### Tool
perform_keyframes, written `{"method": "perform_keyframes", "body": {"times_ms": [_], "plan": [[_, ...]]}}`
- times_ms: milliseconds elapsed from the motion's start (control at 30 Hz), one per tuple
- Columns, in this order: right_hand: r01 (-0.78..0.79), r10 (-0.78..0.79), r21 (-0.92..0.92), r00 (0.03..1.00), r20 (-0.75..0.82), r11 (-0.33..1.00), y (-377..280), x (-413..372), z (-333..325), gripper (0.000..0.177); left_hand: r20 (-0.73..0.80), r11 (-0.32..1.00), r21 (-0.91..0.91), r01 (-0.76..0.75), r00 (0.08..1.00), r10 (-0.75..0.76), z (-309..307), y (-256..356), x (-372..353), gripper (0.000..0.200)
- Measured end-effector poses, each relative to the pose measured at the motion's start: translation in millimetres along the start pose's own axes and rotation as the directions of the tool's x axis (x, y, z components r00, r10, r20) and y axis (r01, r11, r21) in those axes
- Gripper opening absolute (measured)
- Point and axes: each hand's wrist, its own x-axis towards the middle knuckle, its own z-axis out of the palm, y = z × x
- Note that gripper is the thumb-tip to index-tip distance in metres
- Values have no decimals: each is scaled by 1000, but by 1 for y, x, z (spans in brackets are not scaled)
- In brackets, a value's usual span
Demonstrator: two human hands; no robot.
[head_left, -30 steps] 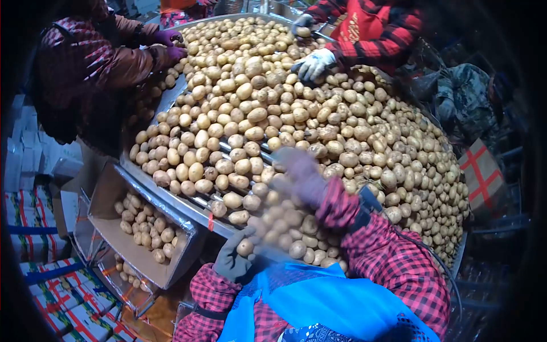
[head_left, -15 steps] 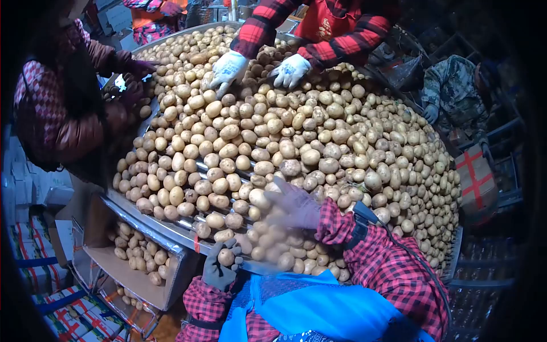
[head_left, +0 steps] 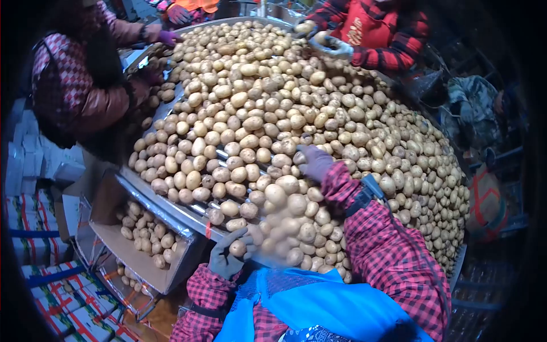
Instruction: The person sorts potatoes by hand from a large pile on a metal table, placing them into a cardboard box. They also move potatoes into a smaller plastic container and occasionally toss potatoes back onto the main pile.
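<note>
My left hand (head_left: 227,255), in a grey glove, is closed round a potato (head_left: 237,248) at the near edge of the sorting table. My right hand (head_left: 317,163), gloved in purple-grey, reaches over the potato heap (head_left: 342,137). Its fingers are apart, with a potato (head_left: 298,158) at the fingertips; whether it grips this one is not clear. Between my hands, several potatoes in a near patch (head_left: 288,214) look blurred. Metal rollers (head_left: 228,162) show through gaps in the potatoes.
Below the table's left edge (head_left: 165,208) stands an open cardboard box (head_left: 137,268) with potatoes inside. Stacked printed cartons (head_left: 74,302) are at far left. A co-worker (head_left: 85,85) leans in from the left; another in red (head_left: 376,34) holds potatoes across the table.
My right hand has moved away from me across the heap. My left hand still holds its potato. The co-worker opposite has lifted both hands off the heap, now with potatoes. The view has shifted slightly.
</note>
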Motion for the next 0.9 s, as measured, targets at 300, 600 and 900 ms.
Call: {"method": "perform_keyframes", "body": {"times_ms": [300, 600, 900], "plan": [[-222, -453, 931, 825, 338, 291, -128, -51, 24, 44, 49, 873, -487, 15, 999, 10, -5, 8, -10, 59], [-71, -522, 864, 771, 365, 499, -189, -98, 69, 50, -218, 848, -521, -94, 976, -26, -78, -1, -52, 43], [-136, -413, 866, 836, 361, 482, -168, -92, 66, 43, -741, 673, -478, -565, 670, 36, -183, 15, -193, 33]]}}
